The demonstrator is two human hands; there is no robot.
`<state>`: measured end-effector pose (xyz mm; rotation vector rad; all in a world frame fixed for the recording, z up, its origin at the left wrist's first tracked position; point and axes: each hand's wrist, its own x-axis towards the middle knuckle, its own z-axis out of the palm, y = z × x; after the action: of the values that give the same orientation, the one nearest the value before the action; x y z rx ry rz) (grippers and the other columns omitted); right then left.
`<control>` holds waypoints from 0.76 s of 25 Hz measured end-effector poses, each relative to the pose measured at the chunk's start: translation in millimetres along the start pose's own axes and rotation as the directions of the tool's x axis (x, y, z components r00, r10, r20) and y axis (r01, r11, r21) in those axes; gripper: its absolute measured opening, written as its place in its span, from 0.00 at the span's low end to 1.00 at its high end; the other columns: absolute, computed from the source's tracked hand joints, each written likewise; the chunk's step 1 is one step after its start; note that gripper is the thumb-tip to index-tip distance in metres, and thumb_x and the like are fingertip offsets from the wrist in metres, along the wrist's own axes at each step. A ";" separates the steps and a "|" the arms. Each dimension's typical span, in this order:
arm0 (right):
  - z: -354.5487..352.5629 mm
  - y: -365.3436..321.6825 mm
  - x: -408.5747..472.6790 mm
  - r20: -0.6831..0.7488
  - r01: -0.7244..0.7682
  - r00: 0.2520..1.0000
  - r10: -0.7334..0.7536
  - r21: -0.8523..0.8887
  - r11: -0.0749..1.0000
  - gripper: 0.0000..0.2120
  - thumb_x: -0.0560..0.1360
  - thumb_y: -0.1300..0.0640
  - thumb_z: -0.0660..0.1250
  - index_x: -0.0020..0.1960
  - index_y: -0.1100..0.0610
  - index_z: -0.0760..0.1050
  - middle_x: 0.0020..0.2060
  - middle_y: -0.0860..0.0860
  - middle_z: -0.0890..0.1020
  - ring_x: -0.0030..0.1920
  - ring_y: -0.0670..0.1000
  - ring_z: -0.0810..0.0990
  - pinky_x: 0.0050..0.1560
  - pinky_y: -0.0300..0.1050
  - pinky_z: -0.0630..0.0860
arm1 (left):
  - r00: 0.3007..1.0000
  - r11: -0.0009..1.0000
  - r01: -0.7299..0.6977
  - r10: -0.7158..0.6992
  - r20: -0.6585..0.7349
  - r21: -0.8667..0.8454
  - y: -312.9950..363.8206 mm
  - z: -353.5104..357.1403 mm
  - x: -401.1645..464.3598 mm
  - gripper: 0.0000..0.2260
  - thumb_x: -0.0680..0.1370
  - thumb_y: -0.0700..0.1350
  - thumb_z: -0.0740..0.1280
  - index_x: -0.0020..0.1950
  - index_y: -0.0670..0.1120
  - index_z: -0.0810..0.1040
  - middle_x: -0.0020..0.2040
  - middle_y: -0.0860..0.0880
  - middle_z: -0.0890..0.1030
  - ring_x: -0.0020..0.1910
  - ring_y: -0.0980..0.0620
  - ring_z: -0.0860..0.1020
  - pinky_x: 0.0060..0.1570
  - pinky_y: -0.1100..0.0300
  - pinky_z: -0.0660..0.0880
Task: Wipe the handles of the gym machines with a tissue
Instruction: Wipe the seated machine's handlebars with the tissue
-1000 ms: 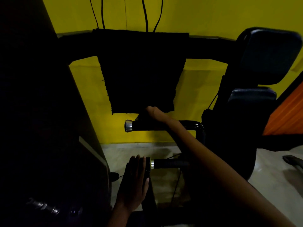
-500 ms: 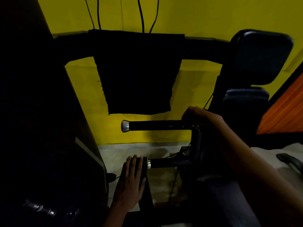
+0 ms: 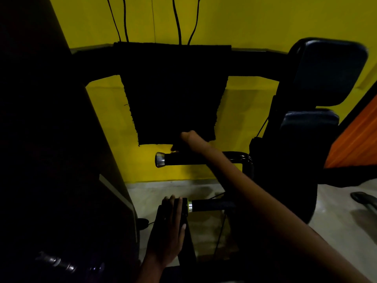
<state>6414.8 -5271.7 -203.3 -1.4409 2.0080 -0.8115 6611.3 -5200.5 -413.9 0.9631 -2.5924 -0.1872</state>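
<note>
Right hand (image 3: 188, 139) reaches to the upper handle (image 3: 183, 159), sitting on top near its silver-capped end; grip curled over the bar, tissue too dark to make out. Left hand (image 3: 169, 231) rests flat, fingers straight, on a dark pad beside the lower handle (image 3: 212, 205). Yellow wall (image 3: 255, 21) behind.

A dim gym. Padded machine seats (image 3: 326, 72) stand far right. Black foam-gripped handles (image 3: 183, 159) with metal caps face a yellow wall (image 3: 265, 21).
</note>
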 end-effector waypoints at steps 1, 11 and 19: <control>8.9 -6.7 1.9 0.028 0.019 0.999 -0.018 -0.047 0.999 0.14 0.77 0.66 0.63 0.60 0.72 0.73 0.56 0.66 0.78 0.57 0.61 0.78 0.59 0.47 0.72 | 1.000 1.000 -0.007 0.006 0.025 0.030 1.4 -4.6 -0.5 0.30 0.79 0.53 0.55 0.78 0.43 0.55 0.78 0.43 0.56 0.77 0.44 0.53 0.71 0.52 0.52; -21.5 23.9 -2.5 -0.001 0.176 0.981 -0.193 -0.411 0.894 0.13 0.76 0.63 0.61 0.54 0.73 0.74 0.52 0.68 0.78 0.55 0.61 0.79 0.57 0.54 0.71 | 0.999 0.999 -0.003 0.005 -0.040 0.042 2.0 -3.8 -1.4 0.29 0.79 0.52 0.56 0.78 0.43 0.54 0.78 0.43 0.56 0.77 0.44 0.53 0.71 0.56 0.49; -100.0 106.4 -54.6 -0.034 0.042 0.997 -0.070 -0.512 0.858 0.07 0.73 0.67 0.68 0.50 0.67 0.80 0.50 0.60 0.81 0.51 0.56 0.81 0.50 0.44 0.75 | 1.000 0.996 0.029 -0.029 0.000 0.089 0.9 1.5 2.1 0.29 0.80 0.55 0.48 0.78 0.43 0.53 0.77 0.43 0.57 0.76 0.41 0.54 0.71 0.53 0.49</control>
<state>6291.2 -5176.8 -209.4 -1.7830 2.3455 -0.3398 6608.8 -5201.1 -414.5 1.0319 -2.6085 -0.0795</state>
